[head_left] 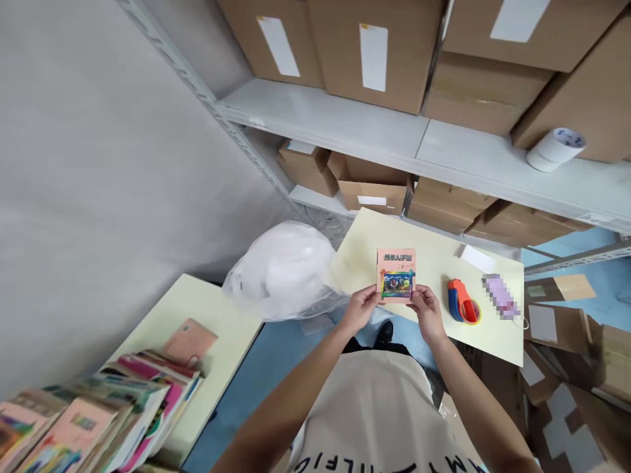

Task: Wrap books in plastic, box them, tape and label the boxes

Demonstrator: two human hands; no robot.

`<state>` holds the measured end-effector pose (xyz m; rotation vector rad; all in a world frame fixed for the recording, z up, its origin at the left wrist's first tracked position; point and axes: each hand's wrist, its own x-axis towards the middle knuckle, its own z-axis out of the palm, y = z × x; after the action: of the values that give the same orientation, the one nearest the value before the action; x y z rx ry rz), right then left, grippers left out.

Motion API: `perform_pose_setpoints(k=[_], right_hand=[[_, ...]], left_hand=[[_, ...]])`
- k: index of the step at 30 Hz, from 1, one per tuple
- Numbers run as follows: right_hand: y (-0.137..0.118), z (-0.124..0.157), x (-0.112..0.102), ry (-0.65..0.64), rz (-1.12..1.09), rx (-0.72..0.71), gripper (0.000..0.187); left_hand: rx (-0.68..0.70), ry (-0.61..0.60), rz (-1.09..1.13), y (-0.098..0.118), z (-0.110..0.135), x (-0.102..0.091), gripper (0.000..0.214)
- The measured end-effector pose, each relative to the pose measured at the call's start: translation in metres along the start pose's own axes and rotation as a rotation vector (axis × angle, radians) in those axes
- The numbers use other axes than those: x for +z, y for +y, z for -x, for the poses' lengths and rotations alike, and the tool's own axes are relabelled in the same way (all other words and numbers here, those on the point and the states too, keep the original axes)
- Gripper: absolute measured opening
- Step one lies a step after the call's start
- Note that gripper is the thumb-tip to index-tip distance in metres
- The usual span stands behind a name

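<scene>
A small pink book [396, 260] with a colourful picture on its cover is held up over the near edge of the cream table [379, 230]. My left hand [362, 307] pinches its lower left corner, and my right hand [426, 311] grips the lower right corner. The cover faces me, upright in view. To the right of my right hand, a red and blue tape dispenser [461, 302] lies on the table. Beyond it is a blurred-out purple object [501, 295], with a white box or card stack [476, 258] behind.
A white plastic bag [286, 266] bulges left of the table. Several books [142, 407] are stacked on another table [231, 322] at lower left, near a pink notebook [190, 342]. Shelves [345, 121] with cardboard boxes [377, 52] and tape rolls [556, 150] stand ahead; more boxes [572, 420] lie right.
</scene>
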<state>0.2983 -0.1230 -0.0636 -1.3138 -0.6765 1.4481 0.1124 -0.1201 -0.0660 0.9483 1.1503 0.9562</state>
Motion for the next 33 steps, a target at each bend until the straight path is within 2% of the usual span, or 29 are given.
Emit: perform_pose_setpoints(k=[4, 7, 12, 15, 19, 25, 29, 33], right_hand=[[-0.012, -0.017, -0.022, 0.008, 0.046, -0.048, 0.038], [-0.025, -0.033, -0.032, 0.042, 0.031, -0.047, 0.045], [-0.047, -0.059, -0.039, 0.193, 0.044, -0.105, 0.057], [-0.055, -0.068, -0.038, 0.265, 0.081, -0.144, 0.053], [-0.059, -0.073, -0.033, 0.314, 0.112, -0.132, 0.041], [-0.057, -0.082, -0.023, 0.324, 0.104, -0.090, 0.043], [-0.058, -0.090, -0.020, 0.316, 0.089, -0.069, 0.045], [-0.065, -0.099, -0.023, 0.256, 0.094, -0.059, 0.042]], left_hand=[[-0.023, -0.124, -0.055, 0.000, -0.026, 0.012, 0.046], [-0.044, -0.213, -0.100, 0.001, -0.042, 0.016, 0.046], [-0.039, -0.338, -0.158, 0.010, -0.064, 0.018, 0.043], [-0.039, -0.379, -0.143, 0.018, -0.075, 0.016, 0.041], [-0.078, -0.371, -0.082, 0.019, -0.085, 0.007, 0.040], [-0.168, -0.335, -0.043, 0.009, -0.092, -0.009, 0.044], [-0.160, -0.301, -0.040, 0.011, -0.095, -0.010, 0.040], [-0.188, -0.236, 0.006, 0.014, -0.094, -0.004, 0.046]])
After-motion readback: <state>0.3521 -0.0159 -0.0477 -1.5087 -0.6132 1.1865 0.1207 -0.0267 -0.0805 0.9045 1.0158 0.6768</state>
